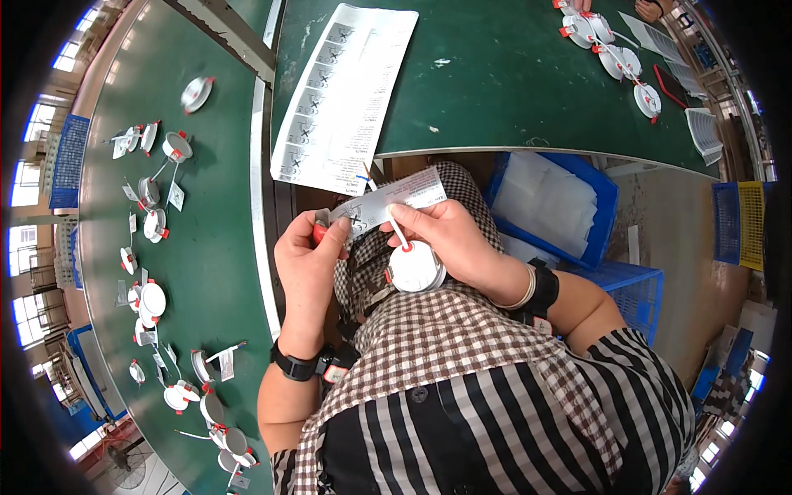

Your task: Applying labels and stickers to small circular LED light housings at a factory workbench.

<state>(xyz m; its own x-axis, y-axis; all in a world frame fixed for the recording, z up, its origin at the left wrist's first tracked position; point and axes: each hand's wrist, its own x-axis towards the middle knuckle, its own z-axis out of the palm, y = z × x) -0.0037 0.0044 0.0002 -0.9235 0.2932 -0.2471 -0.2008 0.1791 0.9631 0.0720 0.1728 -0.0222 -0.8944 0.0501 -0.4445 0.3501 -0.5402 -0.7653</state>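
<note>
A silvery printed label strip (421, 190) is stretched between my two hands over my lap. My left hand (307, 256) pinches its left end between thumb and fingers; a small red piece (319, 233) shows by the thumb, its kind unclear. Thumb on top, my right hand (454, 235) grips the label's middle together with a white cable (398, 228). Below hangs a round white downlight (415, 268), joined to that cable by a red fitting and resting against my checked apron. Bare wire ends stick out above the label.
A large label sheet (342, 91) lies on the green table (478, 91) ahead, overhanging its edge. Several downlights (152, 301) are spread along the green surface at left; more (619, 62) lie far right, near another person's hand (582, 5). A blue crate (606, 190) stands at right.
</note>
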